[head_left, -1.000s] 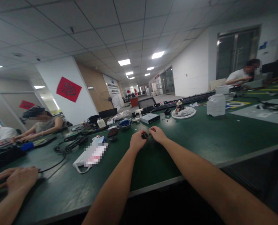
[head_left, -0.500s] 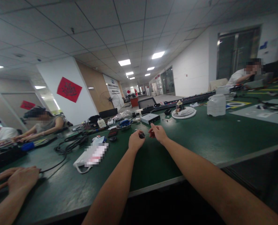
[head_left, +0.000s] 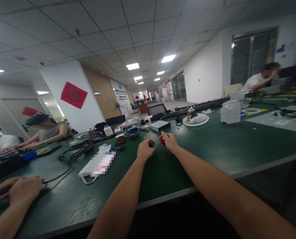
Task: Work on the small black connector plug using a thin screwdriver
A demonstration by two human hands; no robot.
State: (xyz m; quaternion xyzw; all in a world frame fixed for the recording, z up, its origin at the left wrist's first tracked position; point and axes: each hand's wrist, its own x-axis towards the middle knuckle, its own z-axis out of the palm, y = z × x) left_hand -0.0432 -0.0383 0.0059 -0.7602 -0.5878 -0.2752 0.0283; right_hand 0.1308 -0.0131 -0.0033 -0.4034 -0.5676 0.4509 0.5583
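Just above the green table, my left hand [head_left: 146,149] is closed on a small dark round part [head_left: 151,144], whose end faces right. My right hand [head_left: 169,142], its fingers pinched together, holds a thin screwdriver with a reddish handle [head_left: 162,140]. The pale shaft [head_left: 157,141] of the screwdriver points left at the dark part; whether the tip touches it is too small to tell. Beyond my hands lies a white and black box [head_left: 160,125].
On the green table [head_left: 212,146] are a white fan grille [head_left: 196,120], a white jug [head_left: 230,112], a white bag [head_left: 95,166], black cables [head_left: 73,154] and a blue item in a bowl [head_left: 132,131]. Another person's hand [head_left: 25,189] rests at left.
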